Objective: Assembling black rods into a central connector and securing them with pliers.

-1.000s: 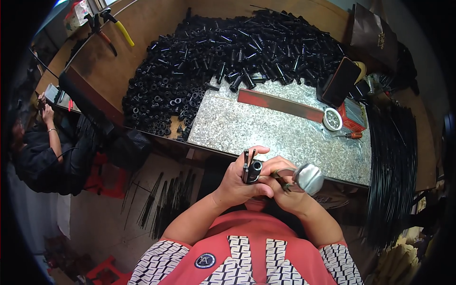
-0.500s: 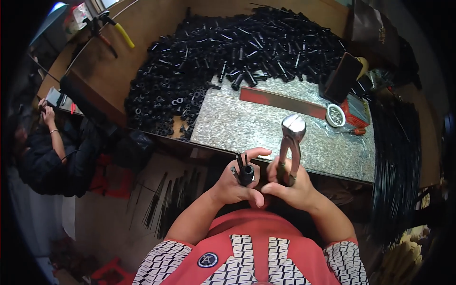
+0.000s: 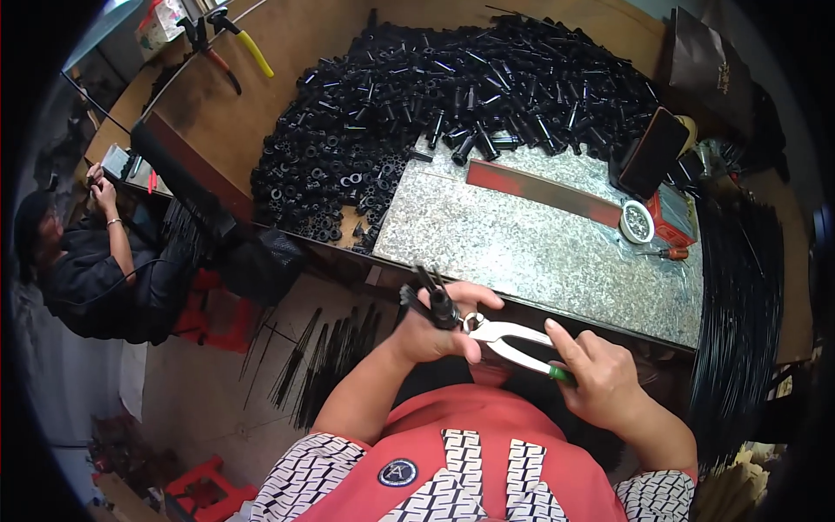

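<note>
My left hand [image 3: 424, 337] is closed around a black cylindrical part [image 3: 443, 308] with a round hollow end and thin black prongs sticking up beside it. My right hand [image 3: 602, 376] grips a pair of silver end-cutting pincers [image 3: 515, 331] by the green-sleeved handles. The jaws of the pincers meet the left hand's side, right beside the black part; whether they bite on it is too small to tell. Both hands hover in front of the near edge of a speckled grey stone slab [image 3: 470, 226].
Behind the slab lies a large heap of black tubes and rings [image 3: 435, 96]. A flat metal bar [image 3: 539, 193], a white cup of small pieces [image 3: 637, 223], an orange-handled screwdriver [image 3: 671, 253] and a phone [image 3: 654, 152] stand right. Long black rods [image 3: 739, 322] hang beside it. Another person [image 3: 96, 261] sits left.
The pincers have swung from pointing away, upright, to pointing left, with their jaws now at the black part. My right hand has moved right. The view has shifted slightly.
</note>
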Demonstrator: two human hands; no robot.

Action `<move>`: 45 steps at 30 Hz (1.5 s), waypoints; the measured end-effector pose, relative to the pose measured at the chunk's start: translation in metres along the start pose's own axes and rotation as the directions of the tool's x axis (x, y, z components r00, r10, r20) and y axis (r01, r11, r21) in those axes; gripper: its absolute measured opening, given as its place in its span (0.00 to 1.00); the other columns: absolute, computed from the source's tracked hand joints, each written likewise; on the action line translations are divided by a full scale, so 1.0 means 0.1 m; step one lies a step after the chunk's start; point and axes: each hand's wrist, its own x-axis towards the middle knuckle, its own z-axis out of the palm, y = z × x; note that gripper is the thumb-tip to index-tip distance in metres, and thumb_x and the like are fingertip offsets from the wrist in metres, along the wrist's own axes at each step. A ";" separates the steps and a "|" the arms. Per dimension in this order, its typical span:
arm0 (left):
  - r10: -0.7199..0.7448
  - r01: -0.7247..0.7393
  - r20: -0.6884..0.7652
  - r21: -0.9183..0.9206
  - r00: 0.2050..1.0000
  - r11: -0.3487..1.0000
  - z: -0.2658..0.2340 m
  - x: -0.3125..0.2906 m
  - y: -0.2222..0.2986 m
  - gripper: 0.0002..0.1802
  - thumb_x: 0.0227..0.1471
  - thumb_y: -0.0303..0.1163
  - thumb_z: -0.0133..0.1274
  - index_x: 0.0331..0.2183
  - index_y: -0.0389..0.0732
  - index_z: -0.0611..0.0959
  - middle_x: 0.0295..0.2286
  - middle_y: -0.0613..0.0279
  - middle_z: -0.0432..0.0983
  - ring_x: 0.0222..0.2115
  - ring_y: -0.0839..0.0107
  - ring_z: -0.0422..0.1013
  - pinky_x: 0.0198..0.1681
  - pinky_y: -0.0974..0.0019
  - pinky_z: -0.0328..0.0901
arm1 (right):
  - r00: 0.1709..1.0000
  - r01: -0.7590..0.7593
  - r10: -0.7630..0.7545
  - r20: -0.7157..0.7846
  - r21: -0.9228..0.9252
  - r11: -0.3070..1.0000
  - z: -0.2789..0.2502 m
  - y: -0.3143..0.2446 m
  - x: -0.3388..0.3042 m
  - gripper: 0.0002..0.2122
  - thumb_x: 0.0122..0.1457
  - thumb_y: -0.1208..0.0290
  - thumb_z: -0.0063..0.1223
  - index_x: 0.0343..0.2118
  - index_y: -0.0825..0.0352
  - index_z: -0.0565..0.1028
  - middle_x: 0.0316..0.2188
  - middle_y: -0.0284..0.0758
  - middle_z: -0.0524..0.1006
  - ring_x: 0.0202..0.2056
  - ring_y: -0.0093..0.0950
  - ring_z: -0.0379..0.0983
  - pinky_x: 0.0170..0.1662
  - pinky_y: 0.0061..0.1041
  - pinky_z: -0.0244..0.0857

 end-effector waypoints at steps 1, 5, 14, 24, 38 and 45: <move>0.009 -0.009 0.007 -0.017 1.000 1.000 -0.04 -0.02 -0.05 0.38 0.30 0.40 0.72 0.43 0.32 0.77 0.23 0.73 0.71 0.22 0.88 0.61 0.23 0.80 0.53 | 1.000 0.003 -0.003 -0.025 -0.015 1.000 0.02 -0.01 0.00 0.31 0.42 0.77 0.62 0.54 0.67 0.67 0.20 0.34 0.64 0.18 0.30 0.65 0.20 0.30 0.59; -0.037 0.038 0.012 -0.064 0.999 0.997 -0.02 0.01 0.01 0.38 0.30 0.41 0.72 0.43 0.33 0.77 0.23 0.73 0.72 0.24 0.87 0.64 0.24 0.79 0.55 | 0.999 0.000 -0.001 -0.053 -0.026 1.000 0.07 -0.01 -0.02 0.31 0.42 0.77 0.62 0.54 0.67 0.67 0.20 0.33 0.64 0.18 0.29 0.64 0.19 0.29 0.57; -0.078 0.081 0.027 -0.125 0.997 0.989 0.03 -0.02 -0.03 0.34 0.31 0.37 0.73 0.42 0.34 0.78 0.26 0.71 0.73 0.25 0.86 0.65 0.27 0.80 0.58 | 0.985 0.041 -0.083 -0.149 -0.265 0.963 0.09 0.04 -0.02 0.30 0.43 0.77 0.60 0.54 0.66 0.67 0.25 0.37 0.65 0.25 0.33 0.64 0.27 0.31 0.56; -0.085 0.092 -0.069 0.103 0.994 0.990 0.10 -0.02 -0.03 0.42 0.26 0.49 0.71 0.43 0.35 0.77 0.20 0.79 0.64 0.21 0.88 0.56 0.22 0.78 0.47 | 0.997 0.002 -0.020 -0.078 -0.224 0.975 0.08 0.00 -0.05 0.31 0.43 0.77 0.60 0.55 0.66 0.66 0.24 0.36 0.64 0.24 0.32 0.64 0.26 0.31 0.57; -0.098 0.103 -0.055 0.105 0.994 0.989 -0.03 -0.05 -0.13 0.46 0.24 0.53 0.70 0.43 0.33 0.75 0.15 0.81 0.59 0.19 0.88 0.55 0.23 0.79 0.49 | 1.000 -0.022 0.023 0.011 -0.061 0.998 -0.10 -0.03 -0.02 0.34 0.41 0.74 0.63 0.56 0.66 0.65 0.25 0.36 0.64 0.27 0.32 0.65 0.29 0.30 0.60; -0.125 0.129 -0.042 0.133 0.991 0.983 0.05 0.01 -0.08 0.35 0.24 0.51 0.73 0.32 0.36 0.80 0.16 0.75 0.66 0.20 0.86 0.61 0.23 0.77 0.54 | 1.000 0.012 -0.013 -0.003 -0.134 0.991 -0.07 0.01 -0.18 0.32 0.42 0.74 0.62 0.55 0.62 0.67 0.22 0.33 0.63 0.19 0.27 0.63 0.20 0.27 0.57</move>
